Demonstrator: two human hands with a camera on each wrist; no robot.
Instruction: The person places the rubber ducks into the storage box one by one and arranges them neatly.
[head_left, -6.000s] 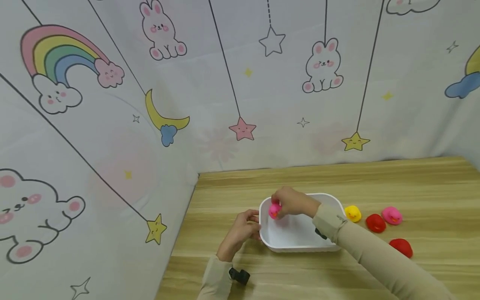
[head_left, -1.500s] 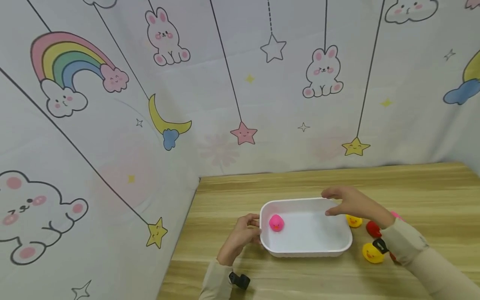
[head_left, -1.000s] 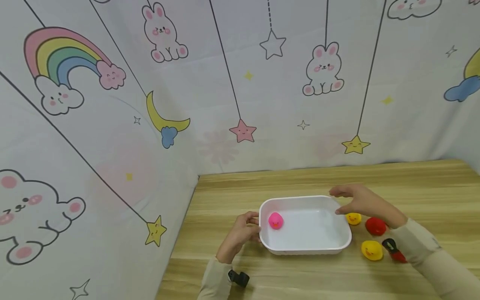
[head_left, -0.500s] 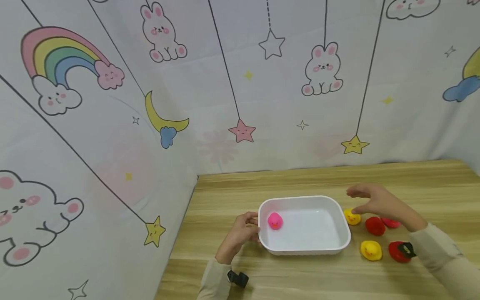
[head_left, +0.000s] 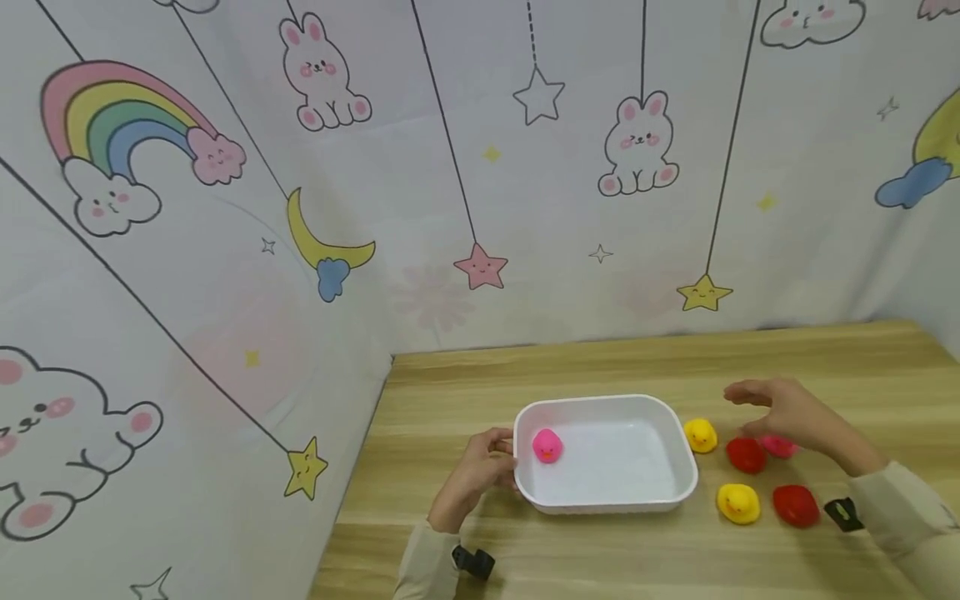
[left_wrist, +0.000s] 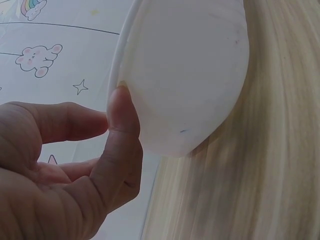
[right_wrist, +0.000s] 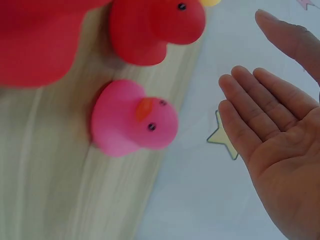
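Note:
A white plastic tub point(head_left: 611, 506) stands on the wooden table, a pink rubber duck point(head_left: 547, 447) lying inside at its left end. My left hand point(head_left: 474, 473) touches the tub's left side from outside; in the left wrist view its fingertips point(left_wrist: 122, 102) rest at the rim and outer wall. Right of the tub, my right hand point(head_left: 795, 417) hovers with thumb and fingers spread apart, holding nothing. Below it are a red duck point(head_left: 746, 455) and a second pink duck point(head_left: 780, 447), partly covered by the hand in the head view. The right wrist view shows that pink duck point(right_wrist: 131, 120) whole.
Two yellow ducks, one farther back point(head_left: 701, 435) and one nearer point(head_left: 738, 503), sit close to the tub's right side. Another red duck point(head_left: 796, 506) lies near the right wrist camera point(head_left: 844, 514). A patterned white cloth point(head_left: 570, 317) hangs behind the table.
Six seconds ago my right hand held the pink duck over the tub; it let go, and the duck lies inside. The hand has moved right, over the other ducks. My left hand stays.

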